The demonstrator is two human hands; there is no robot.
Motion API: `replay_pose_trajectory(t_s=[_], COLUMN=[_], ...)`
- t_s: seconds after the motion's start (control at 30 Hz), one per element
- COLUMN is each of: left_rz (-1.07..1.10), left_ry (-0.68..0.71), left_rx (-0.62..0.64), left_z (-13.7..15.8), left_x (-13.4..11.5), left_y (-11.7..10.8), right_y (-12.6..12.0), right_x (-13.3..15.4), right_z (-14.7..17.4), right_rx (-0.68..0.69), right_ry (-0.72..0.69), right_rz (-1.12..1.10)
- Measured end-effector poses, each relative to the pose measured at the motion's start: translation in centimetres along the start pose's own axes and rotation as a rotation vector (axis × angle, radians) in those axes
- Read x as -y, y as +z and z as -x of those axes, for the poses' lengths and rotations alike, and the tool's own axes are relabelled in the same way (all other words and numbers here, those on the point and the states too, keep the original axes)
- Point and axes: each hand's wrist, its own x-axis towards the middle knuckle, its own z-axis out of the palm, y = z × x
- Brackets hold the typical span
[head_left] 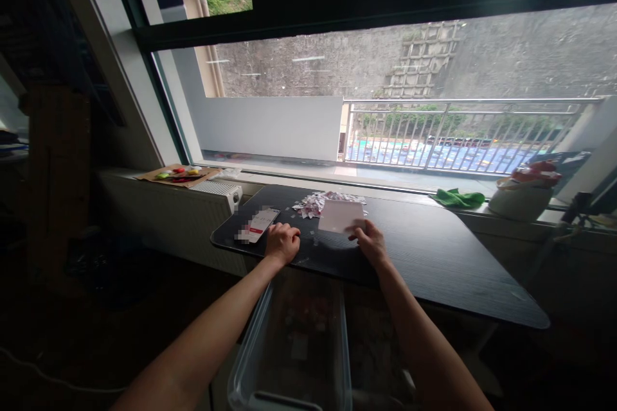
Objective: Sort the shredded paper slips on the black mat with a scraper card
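Note:
My right hand (370,243) grips the lower right corner of a flat, pale rectangular card (341,213), blurred at its edges, which is raised over the black table. Behind the card, a heap of small white and reddish paper-like pieces (311,203) is partly covered by it. My left hand (283,244) is closed, knuckles up, at the table's near edge; whatever its fingers hold, if anything, is hidden. Just left of that hand lies a phone (259,226) with a lit, partly pixelated screen. A few loose pieces lie between my hands.
A clear plastic bin (346,359) stands below the near edge of the black table (434,263). On the window sill are a green cloth (457,198) and a filled pale container (523,196). Left of the table, a board with colourful items (180,174) rests by a radiator (193,218).

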Motion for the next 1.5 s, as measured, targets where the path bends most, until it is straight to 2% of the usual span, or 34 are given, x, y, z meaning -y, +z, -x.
replay_pose_trajectory(t_s=[0.1,0.27,0.5,0.73,0.83,0.93,1.03,1.17,1.23,1.37,1.5], left_rz=[-0.004,-0.004,0.006,-0.006,-0.009,-0.008,-0.005,0.015,0.026,0.033,0.038], left_ry=[0.004,-0.002,-0.001,-0.005,-0.012,-0.011,-0.017,-0.059,-0.073,-0.079,-0.072], left_rx=[0.006,0.01,0.017,0.027,0.028,0.029,0.029,0.018,0.012,0.002,-0.006], left_z=[0.0,0.0,0.0,0.0,0.0,0.0,0.0,0.0,0.0,0.0,0.0], left_x=[0.0,-0.1,-0.1,-0.1,-0.1,-0.1,-0.1,0.0,0.0,-0.1,-0.1], left_y=[0.0,-0.1,-0.2,-0.3,-0.3,-0.2,-0.1,0.0,0.0,0.0,0.1], right_y=[0.2,0.0,0.4,0.4,0.3,1.1,2.1,2.1,1.5,0.7,0.8], right_x=[-0.2,-0.1,-0.9,-1.0,-0.5,-0.3,-0.3,-0.1,0.1,0.7,1.1], right_z=[0.0,0.1,-0.5,-0.4,-0.1,0.0,0.3,1.1,1.6,2.0,2.1], right_rx=[-0.001,0.08,0.021,0.144,0.151,0.133,0.171,0.253,0.209,0.035,0.032], right_ry=[-0.007,-0.02,0.012,0.0,-0.011,-0.018,-0.017,-0.012,-0.006,0.037,0.054], right_rz=[-0.002,0.007,-0.011,-0.063,-0.074,-0.131,-0.178,-0.11,-0.064,0.005,0.079])
